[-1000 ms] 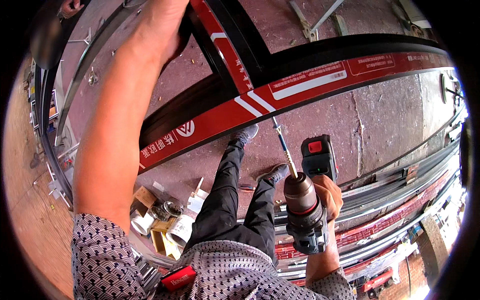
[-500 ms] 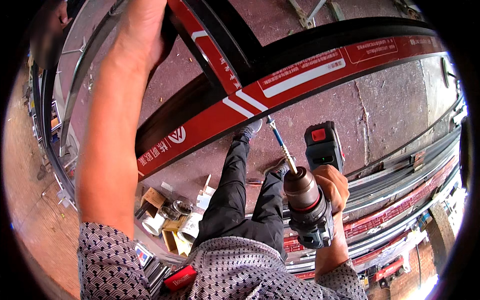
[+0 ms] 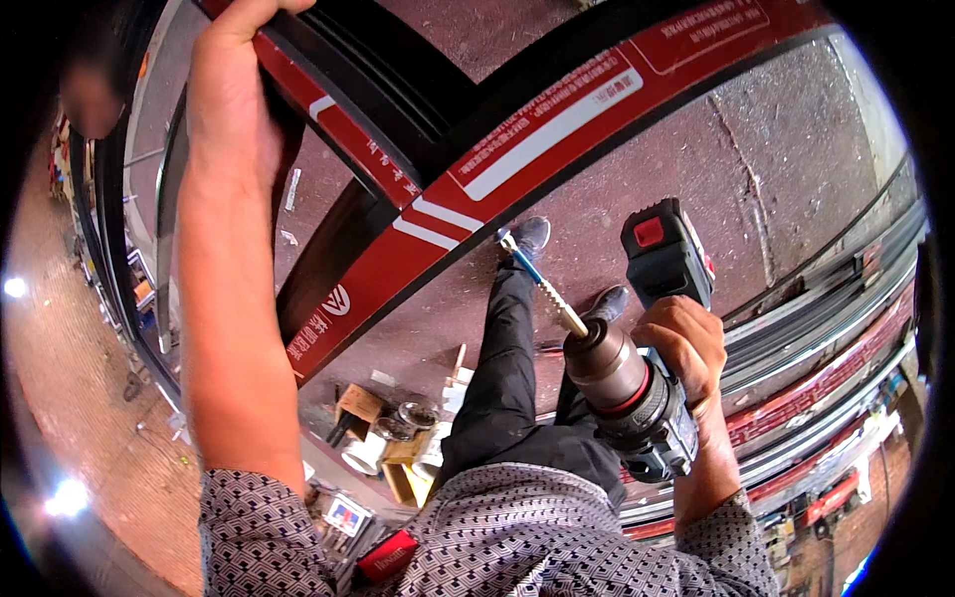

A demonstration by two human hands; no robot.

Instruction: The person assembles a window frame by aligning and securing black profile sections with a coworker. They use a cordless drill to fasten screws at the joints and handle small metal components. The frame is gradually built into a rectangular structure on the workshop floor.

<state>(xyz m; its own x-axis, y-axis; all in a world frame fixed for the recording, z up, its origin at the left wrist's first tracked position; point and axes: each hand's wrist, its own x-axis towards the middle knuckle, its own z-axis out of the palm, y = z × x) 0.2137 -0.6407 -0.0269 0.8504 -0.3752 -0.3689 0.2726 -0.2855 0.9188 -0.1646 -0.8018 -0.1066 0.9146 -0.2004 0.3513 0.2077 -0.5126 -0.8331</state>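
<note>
A dark window-type frame [image 3: 453,234] with red protective film crosses the view ahead of me, one bar running up to the left from a joint. My left hand [image 3: 239,70] is closed around that upper bar, arm stretched out. In my right hand [image 3: 686,343] is a cordless drill [image 3: 617,383], gripped by its handle, with a black battery pack [image 3: 668,254] beyond the fist. Its long drill bit [image 3: 542,284] points up and left. The bit's tip lies close to the frame's lower edge; whether they touch I cannot tell.
Stacked long profiles [image 3: 816,368] lie along the right side. Low on the left stand a small wooden box [image 3: 360,403], white rolls [image 3: 364,453] and round coils [image 3: 418,413]. Another person [image 3: 95,90] shows at the upper left, near dark curved-looking bars.
The frame has shifted left in view, with my left hand still on it. The drill and my right hand appear slightly farther right, and the bit remains near the frame's lower edge.
</note>
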